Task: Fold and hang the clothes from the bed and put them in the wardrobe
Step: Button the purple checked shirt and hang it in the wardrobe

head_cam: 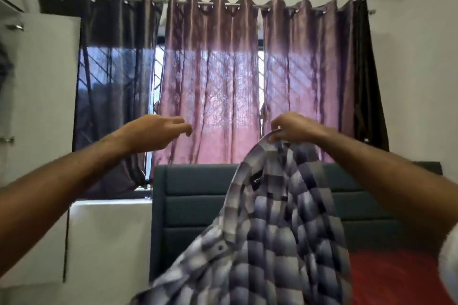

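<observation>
Nearest the camera hangs the checked shirt point(270, 242), grey and white, its lower part blurred and trailing toward the bottom of the view, in front of the red bedding point(391, 277) at the near right. A dark label shows inside the collar. The person's right hand point(292, 127) pinches the shirt at the collar, fingers curled down over the cloth, and carries all its weight from that one spot. The left hand point(158, 131) is held up at the same height, well apart to the left, fingers loosely spread and holding nothing; its grip is empty.

Behind the shirt stands the dark padded headboard point(188, 205), and beyond it the purple curtains point(210, 82) cover a window. A white panel at the far left may be the wardrobe point(44, 86), though that is not certain.

The likely trouble is the single hold. With the shirt dangling from one point it may twist or slip from the pinch before the left hand catches the other shoulder, and a grab at the wrong seam would leave it lopsided for folding or hanging. No hanger is in view.
</observation>
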{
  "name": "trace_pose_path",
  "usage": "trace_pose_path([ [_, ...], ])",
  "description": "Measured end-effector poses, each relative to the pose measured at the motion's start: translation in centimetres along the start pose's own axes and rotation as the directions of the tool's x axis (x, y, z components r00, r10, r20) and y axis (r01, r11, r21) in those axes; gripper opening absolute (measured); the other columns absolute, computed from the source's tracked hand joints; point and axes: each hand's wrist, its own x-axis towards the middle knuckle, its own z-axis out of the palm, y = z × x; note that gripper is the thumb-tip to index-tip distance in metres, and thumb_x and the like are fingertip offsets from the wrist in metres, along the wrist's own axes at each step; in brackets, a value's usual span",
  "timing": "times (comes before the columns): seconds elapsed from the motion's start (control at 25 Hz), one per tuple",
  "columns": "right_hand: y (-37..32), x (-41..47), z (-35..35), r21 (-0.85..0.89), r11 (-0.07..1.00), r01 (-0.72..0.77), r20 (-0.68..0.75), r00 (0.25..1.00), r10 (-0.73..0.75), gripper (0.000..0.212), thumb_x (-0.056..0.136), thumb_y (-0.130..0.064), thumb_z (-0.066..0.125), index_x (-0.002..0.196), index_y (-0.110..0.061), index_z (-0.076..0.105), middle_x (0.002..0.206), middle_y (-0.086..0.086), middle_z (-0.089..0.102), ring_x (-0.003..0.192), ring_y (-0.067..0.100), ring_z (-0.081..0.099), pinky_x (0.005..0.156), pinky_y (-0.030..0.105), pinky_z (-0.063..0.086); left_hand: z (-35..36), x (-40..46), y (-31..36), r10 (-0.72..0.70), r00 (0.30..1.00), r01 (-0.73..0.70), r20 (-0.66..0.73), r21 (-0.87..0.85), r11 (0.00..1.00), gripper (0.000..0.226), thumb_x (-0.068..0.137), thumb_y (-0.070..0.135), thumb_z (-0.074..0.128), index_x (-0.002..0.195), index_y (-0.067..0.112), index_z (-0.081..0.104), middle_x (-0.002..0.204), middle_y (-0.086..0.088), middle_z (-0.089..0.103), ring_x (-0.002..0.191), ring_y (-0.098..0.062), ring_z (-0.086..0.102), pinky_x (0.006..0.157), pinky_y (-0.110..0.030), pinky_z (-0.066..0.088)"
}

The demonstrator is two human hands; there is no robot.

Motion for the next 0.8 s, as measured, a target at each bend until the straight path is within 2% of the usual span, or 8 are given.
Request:
trace_pose_path([
  [0.12, -2.2, 0.0, 1.1, -0.039, 0.993, 0.109, -0.034, 0.993, -0.111, 0.018, 0.094, -0.04, 0.069, 0.085, -0.024, 0.066, 0.086, -0.002, 0.064, 0.082, 0.02, 0.063, 0.063, 0.029, 0.039, 2.3, 0.8, 5.7, -0.291, 0.945, 0.325, 0.145, -0.376, 0.867, 0.017, 0.098, 0.027, 0.061, 0.115, 0.028, 0.059, 0.106, 0.006, 0.07, 0.077, -0.012, 0.067, 0.072, -0.035, 0.059],
  [0.24, -4.4, -0.3, 0.3, -0.044, 0.986, 0.162, -0.031, 0.986, -0.164, 0.024, 0.096, -0.046, 0.065, 0.079, -0.029, 0.06, 0.083, -0.006, 0.061, 0.078, 0.016, 0.059, 0.058, 0.026, 0.034, 5.2, 2.1, 11.5, -0.365, 0.849, 0.528, 0.382, -0.642, 0.555, 0.036, 0.098, 0.045, 0.059, 0.127, 0.025, 0.052, 0.124, 0.005, 0.062, 0.103, -0.009, 0.063, 0.091, -0.035, 0.054],
  [0.36, -4.8, -0.3, 0.4, -0.01, 0.992, 0.122, -0.108, 0.987, -0.123, 0.034, 0.096, -0.05, 0.063, 0.075, -0.024, 0.06, 0.078, -0.004, 0.063, 0.074, 0.018, 0.061, 0.06, 0.031, 0.043, 7.9, 1.8, 15.8, -0.484, 0.8, 0.586, 0.355, -0.636, 0.503, 0.033, 0.096, 0.043, 0.063, 0.118, 0.018, 0.057, 0.113, 0.003, 0.065, 0.098, -0.015, 0.064, 0.083, -0.037, 0.054],
  [0.52, -4.0, -0.8, 0.9, 0.315, 0.944, 0.104, -0.153, 0.987, -0.058, 0.034, 0.096, -0.039, 0.069, 0.066, -0.024, 0.06, 0.066, -0.003, 0.06, 0.061, 0.012, 0.054, 0.058, 0.029, 0.041, 10.3, -0.3, 19.3, -0.639, 0.683, 0.656, 0.354, -0.682, 0.323, 0.024, 0.101, 0.036, 0.051, 0.096, 0.014, 0.061, 0.095, 0.006, 0.055, 0.082, -0.012, 0.058, 0.077, -0.04, 0.052],
  [0.68, -3.0, -1.1, 1.7, 0.302, 0.944, 0.131, -0.16, 0.983, -0.086, 0.039, 0.093, -0.043, 0.07, 0.063, -0.021, 0.057, 0.062, -0.001, 0.056, 0.055, 0.011, 0.048, 0.057, 0.029, 0.039, 9.6, -0.5, 16.4, -0.886, 0.385, 0.7, 0.258, -0.708, 0.098, 0.017, 0.097, 0.004, 0.054, 0.113, 0.011, 0.056, 0.1, -0.007, 0.068, 0.089, -0.022, 0.064, 0.073, -0.027, 0.047],
  [0.72, -2.7, -1.4, 1.7, 0.242, 0.962, 0.126, -0.145, 0.985, -0.092, 0.042, 0.092, -0.048, 0.069, 0.062, -0.021, 0.057, 0.062, -0.001, 0.057, 0.054, 0.012, 0.048, 0.057, 0.029, 0.039, 8.7, -0.8, 15.0, -0.899, 0.386, 0.692, 0.209, -0.71, 0.132, 0.021, 0.099, 0.001, 0.052, 0.118, 0.011, 0.049, 0.096, -0.008, 0.067, 0.085, -0.026, 0.065, 0.071, -0.028, 0.049],
  [0.76, -2.4, -1.7, 1.6, 0.158, 0.981, 0.109, -0.125, 0.988, -0.09, 0.046, 0.092, -0.053, 0.066, 0.062, -0.021, 0.056, 0.06, -0.001, 0.056, 0.052, 0.012, 0.047, 0.055, 0.028, 0.038, 7.9, -1.3, 13.5, -0.867, 0.485, 0.694, 0.116, -0.655, 0.3, 0.019, 0.103, 0.009, 0.05, 0.12, 0.015, 0.044, 0.089, -0.009, 0.066, 0.077, -0.031, 0.066, 0.068, -0.034, 0.052],
  [0.8, -2.1, -2.1, 1.3, 0.07, 0.993, 0.092, -0.105, 0.991, -0.085, 0.05, 0.091, -0.059, 0.063, 0.061, -0.021, 0.056, 0.058, -0.002, 0.056, 0.049, 0.011, 0.047, 0.054, 0.026, 0.037, 7.4, -2.1, 11.9, -0.749, 0.662, 0.642, 0.014, -0.526, 0.558, 0.016, 0.106, 0.024, 0.047, 0.119, 0.017, 0.041, 0.084, -0.01, 0.066, 0.068, -0.036, 0.067, 0.06, -0.04, 0.055],
])
